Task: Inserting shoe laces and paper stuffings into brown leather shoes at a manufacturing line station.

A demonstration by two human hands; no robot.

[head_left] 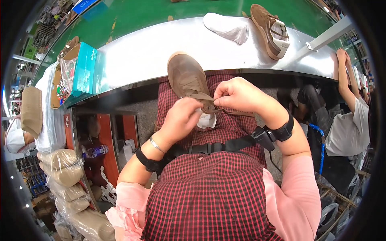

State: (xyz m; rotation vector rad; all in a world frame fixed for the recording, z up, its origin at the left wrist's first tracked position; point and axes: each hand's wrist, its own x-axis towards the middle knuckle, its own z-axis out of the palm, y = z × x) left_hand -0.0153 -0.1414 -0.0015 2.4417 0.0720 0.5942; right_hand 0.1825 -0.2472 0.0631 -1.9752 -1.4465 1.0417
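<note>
A brown lace-up shoe (185, 72) rests on my lap, its toe pointing away and lying against the bench's near edge. White stuffing (206, 120) shows at its opening. My right hand (237, 94) pinches a brown shoelace (206, 97) between thumb and fingertips at the shoe's right side. My left hand (181, 118) is closed at the shoe's left side by the lacing, its fingertips bent together; what they pinch is partly hidden. Both wrists wear black straps.
On the metal bench (148, 52) lie a second brown shoe (271, 32) and a white wrapped form (227, 27). A teal box (86, 68) with small bagged items stands left. Brown bagged pieces (66, 168) are stacked at lower left. Another person (350, 124) sits right.
</note>
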